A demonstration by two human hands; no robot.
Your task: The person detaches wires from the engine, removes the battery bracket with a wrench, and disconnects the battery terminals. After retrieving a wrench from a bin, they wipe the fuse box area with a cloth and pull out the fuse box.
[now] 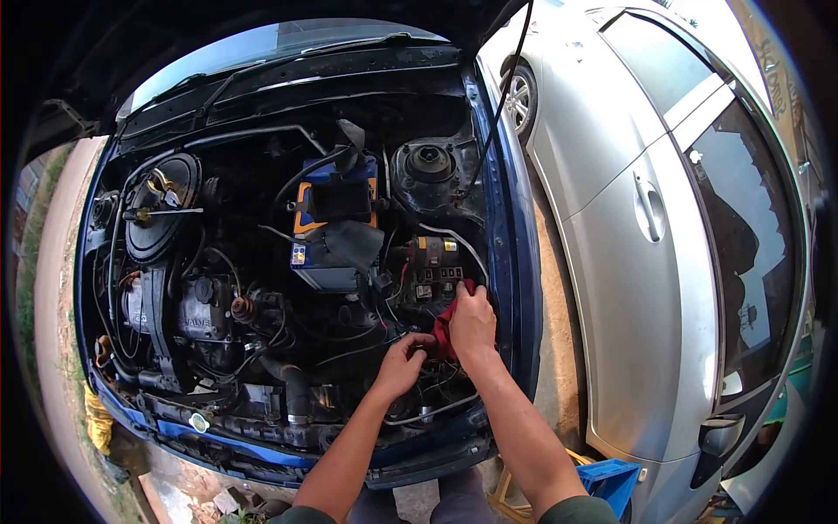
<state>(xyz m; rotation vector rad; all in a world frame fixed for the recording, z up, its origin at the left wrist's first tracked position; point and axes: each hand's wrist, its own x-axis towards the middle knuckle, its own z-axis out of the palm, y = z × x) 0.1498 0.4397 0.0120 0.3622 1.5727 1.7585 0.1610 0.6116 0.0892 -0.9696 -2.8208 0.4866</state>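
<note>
Cramped engine bay (pixel 262 288), silver car (pixel 628 218) crowding your right | right hand (pixel 472 321) clutching red rag (pixel 443 330) | left hand (pixel 403 362) pinching wires (pixel 428 377), fingers curled

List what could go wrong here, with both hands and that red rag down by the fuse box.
1. The red rag in the right hand lies against the open fuse box; it could snag a wire or connector.
2. The left hand works among loose wires; one might pull free.
3. The battery sits close behind; a slip could touch its terminals.
</note>
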